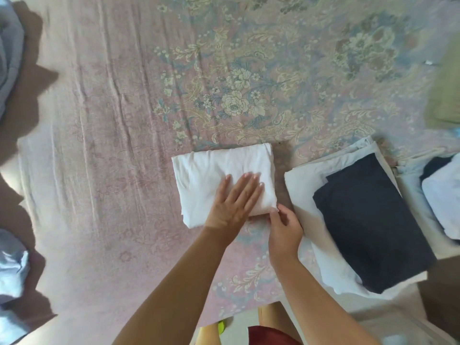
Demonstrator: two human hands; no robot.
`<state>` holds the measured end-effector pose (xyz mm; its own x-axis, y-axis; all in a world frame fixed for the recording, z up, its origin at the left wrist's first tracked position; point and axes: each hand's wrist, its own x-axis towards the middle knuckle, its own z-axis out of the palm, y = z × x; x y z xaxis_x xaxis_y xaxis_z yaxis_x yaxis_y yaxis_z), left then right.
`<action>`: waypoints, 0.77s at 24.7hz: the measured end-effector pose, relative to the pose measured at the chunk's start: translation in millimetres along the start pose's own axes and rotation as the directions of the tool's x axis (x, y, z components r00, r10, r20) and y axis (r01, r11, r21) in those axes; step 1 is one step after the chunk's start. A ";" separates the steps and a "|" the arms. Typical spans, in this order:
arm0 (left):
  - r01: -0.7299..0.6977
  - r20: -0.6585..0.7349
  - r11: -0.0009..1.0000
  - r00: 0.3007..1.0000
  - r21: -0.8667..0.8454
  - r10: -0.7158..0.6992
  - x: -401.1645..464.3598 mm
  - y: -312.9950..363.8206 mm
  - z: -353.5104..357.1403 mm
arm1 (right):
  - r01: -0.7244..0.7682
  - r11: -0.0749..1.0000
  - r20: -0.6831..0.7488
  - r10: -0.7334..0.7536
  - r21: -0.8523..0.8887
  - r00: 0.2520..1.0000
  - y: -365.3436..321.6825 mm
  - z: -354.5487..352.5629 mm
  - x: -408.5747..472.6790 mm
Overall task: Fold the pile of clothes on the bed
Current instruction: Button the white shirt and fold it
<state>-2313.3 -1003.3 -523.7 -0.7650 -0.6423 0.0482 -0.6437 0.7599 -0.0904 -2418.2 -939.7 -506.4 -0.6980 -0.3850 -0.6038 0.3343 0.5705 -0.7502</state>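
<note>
Both my forearms reach over the bed [99,170]: left hand [232,202] flat on the folded white garment [219,170], right hand [283,225] pinching its near right corner, beside the dark folded garment [368,220]. Lifting one-sided could spill the folds.

Home bedroom: the work surface is a bed [112,120] covered in a wrinkled pink sheet with a floral print, seen from above by someone standing at its edge. Laundry all around: a folded white garment [211,170], a folded stack with a dark piece on top [368,220], more folded items at the right edge [443,195], and loose light-blue fabric [12,265] on the left.
</note>
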 end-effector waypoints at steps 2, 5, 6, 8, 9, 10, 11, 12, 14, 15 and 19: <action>-0.050 0.011 0.998 0.999 0.032 0.049 0.4 -4.5 5.3 | -0.030 0.999 -0.015 0.030 0.046 0.999 1.3 1.1 2.2; -0.140 0.024 0.988 0.990 0.071 0.138 -0.2 -14.1 5.5 | -0.049 0.997 -0.027 0.051 0.064 0.998 0.1 1.0 2.9; -0.148 -0.017 0.987 0.989 0.067 0.150 0.5 -16.8 5.8 | 0.027 0.998 -0.054 -0.030 -0.055 0.998 -0.8 2.1 1.8; -0.069 -0.057 0.993 0.996 -0.092 0.063 -4.7 -18.2 3.9 | 0.400 0.786 0.015 -0.447 -0.471 0.895 -4.0 6.3 -1.8; 0.003 -0.059 0.985 0.998 -0.171 -0.013 -11.1 -20.1 2.2 | 0.616 0.543 0.197 -0.637 -0.572 0.745 -3.7 9.1 -0.7; 0.058 -0.065 0.977 0.995 -0.204 -0.073 -17.8 -24.7 2.2 | 0.762 0.292 0.412 -0.701 -0.578 0.581 -5.3 12.6 4.9; 0.079 -0.057 0.978 0.994 -0.191 -0.092 -24.2 -32.5 4.7 | 0.838 0.071 0.594 -0.674 -0.540 0.440 -9.0 16.4 14.6; 0.062 -0.020 0.985 0.998 -0.162 -0.066 -29.7 -42.5 7.1 | 0.853 -0.112 0.711 -0.613 -0.509 0.344 -12.0 19.4 26.7; -0.006 0.053 0.994 0.999 -0.109 0.012 -32.6 -60.3 10.8 | 0.782 -0.376 0.809 -0.527 -0.497 0.260 -17.5 23.1 44.7; -0.016 0.074 0.996 0.997 -0.083 0.022 -29.1 -63.9 11.9 | 0.737 -0.456 0.827 -0.504 -0.499 0.248 -18.9 23.3 47.4; 0.079 0.143 0.997 0.987 0.002 -0.078 -32.7 -36.7 3.8 | 0.710 -0.591 0.905 -0.394 -0.383 0.160 -5.0 10.9 35.8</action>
<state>-2264.6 -1010.6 -525.8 -0.7013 -0.7074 -0.0878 -0.7018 0.7068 -0.0887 -2437.9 -964.2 -527.2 0.3296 -0.9431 -0.0444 -0.9356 -0.3326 0.1181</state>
